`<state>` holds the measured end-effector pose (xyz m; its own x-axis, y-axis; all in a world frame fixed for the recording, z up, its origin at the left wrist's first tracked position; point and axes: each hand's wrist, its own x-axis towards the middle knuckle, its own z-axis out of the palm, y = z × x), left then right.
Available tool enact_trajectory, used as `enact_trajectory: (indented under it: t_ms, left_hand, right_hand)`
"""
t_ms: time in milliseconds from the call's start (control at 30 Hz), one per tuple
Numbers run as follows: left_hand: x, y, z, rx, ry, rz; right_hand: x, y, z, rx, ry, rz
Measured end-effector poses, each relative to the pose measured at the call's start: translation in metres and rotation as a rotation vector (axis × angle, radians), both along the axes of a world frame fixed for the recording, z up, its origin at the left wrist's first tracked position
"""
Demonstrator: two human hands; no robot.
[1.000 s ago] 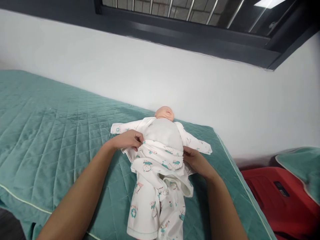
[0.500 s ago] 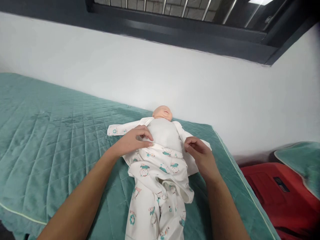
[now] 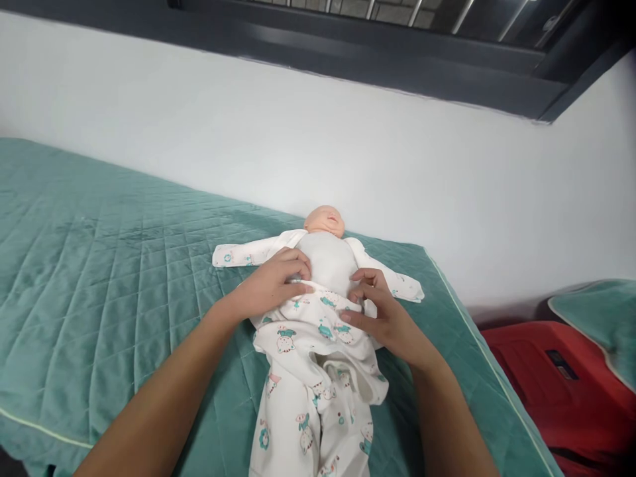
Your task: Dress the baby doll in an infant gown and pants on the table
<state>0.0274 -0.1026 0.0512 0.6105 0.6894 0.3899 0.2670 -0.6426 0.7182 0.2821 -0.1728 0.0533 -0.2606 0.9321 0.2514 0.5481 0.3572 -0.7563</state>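
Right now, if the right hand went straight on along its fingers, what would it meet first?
The right hand would likely meet the doll's belly by the pants' waistband; depth is unclear, so it may be touching there now.

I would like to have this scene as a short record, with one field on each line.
Doll: lying on its back, head near the wall
Jacket: white, patterned, open at the front
Trousers: white, patterned, waistband across the belly
Left hand: at the waistband, fingers bent; firm grip cannot be told
Right hand: at the waist's other side, thumb and fingers apart
Surface: green quilted cover
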Motion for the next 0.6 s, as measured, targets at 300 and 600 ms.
enact_trajectory:
  t_ms: [300,600]
  left_hand:
    - [0.018,0.027,-0.021,-0.225,-0.239,0.392]
    - [0.005,0.026,-0.025,-0.319,-0.225,0.328]
  right_hand:
    - [0.006,0.018,-0.015,-0.28,0.448,-0.065]
    - [0.003,0.031,-0.034,-0.368,0.942,-0.291]
